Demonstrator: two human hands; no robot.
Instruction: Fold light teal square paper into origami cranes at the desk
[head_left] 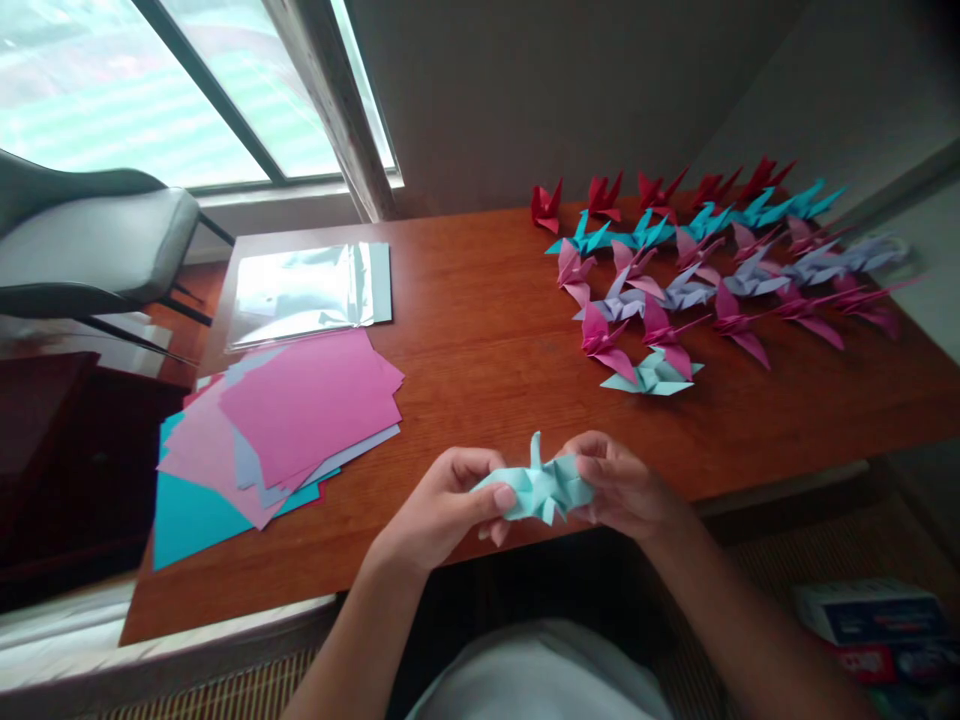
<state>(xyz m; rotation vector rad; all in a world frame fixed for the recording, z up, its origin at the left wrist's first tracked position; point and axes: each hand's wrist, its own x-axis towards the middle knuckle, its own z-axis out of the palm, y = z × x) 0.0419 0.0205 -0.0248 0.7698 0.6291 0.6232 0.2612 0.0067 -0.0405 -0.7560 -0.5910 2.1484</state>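
A pale mint-green origami crane [541, 488] is held up over the front edge of the table, its wings spread sideways. One thin point sticks up at its far side and a shorter one points toward me. My left hand [457, 495] pinches the left wing, thumb on top. On the opposite wing, my right hand [619, 480] is closed, with its thumb and fingers around the paper. A finished crane in the same mint colour [654, 374] sits on the table beyond my right hand, below the row of magenta cranes [739, 325].
More rows of paper cranes stand at the back right: red [547, 207], turquoise [649, 232], pink [574, 270] and lilac [686, 290]. At left lie fanned coloured paper sheets [307, 400] and a shiny clear packet [296, 295]. A grey chair [105, 235] stands by the window.
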